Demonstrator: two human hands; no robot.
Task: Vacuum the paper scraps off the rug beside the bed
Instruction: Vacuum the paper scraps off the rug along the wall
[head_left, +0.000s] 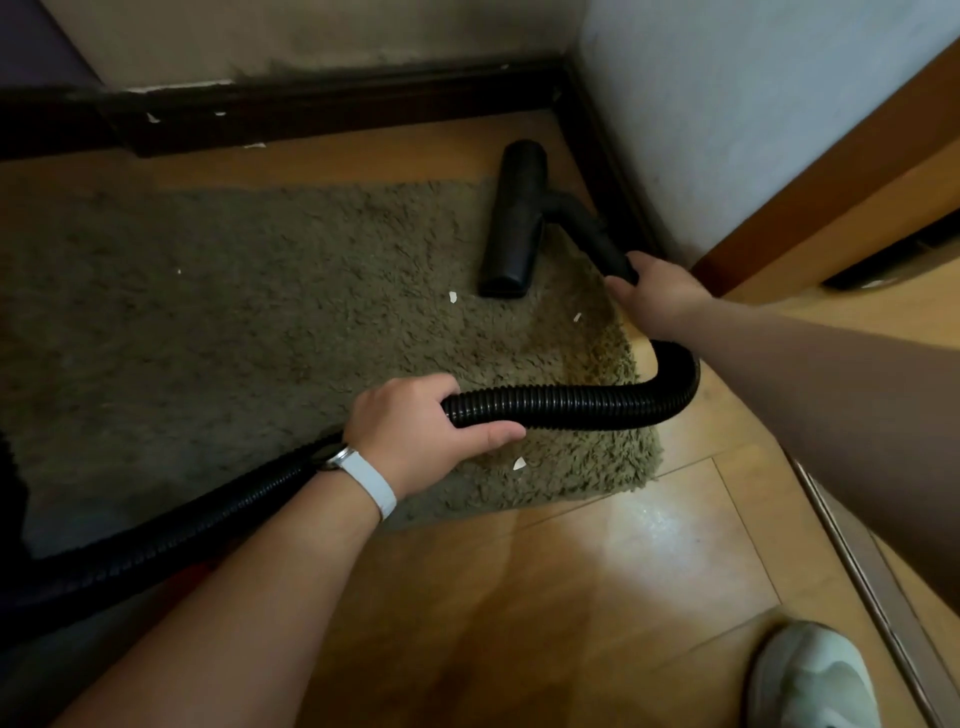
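A shaggy olive rug (249, 322) lies on the wooden floor. The black vacuum floor head (511, 221) rests on the rug's far right corner. My right hand (657, 296) grips the black tube just behind the head. My left hand (415, 428), with a white wristband, grips the ribbed black hose (571, 402), which loops from the tube back past my left arm. Small white paper scraps lie on the rug: one (452, 296) by the head's near end, one (577, 317) near my right hand, one (518, 464) below my left hand, one (179, 270) further left.
A dark skirting board (332, 111) runs along the far wall and turns the corner at the right. A wooden door frame (831, 208) stands at the right. A pale shoe (815, 675) is at the bottom right on the wood floor (571, 597).
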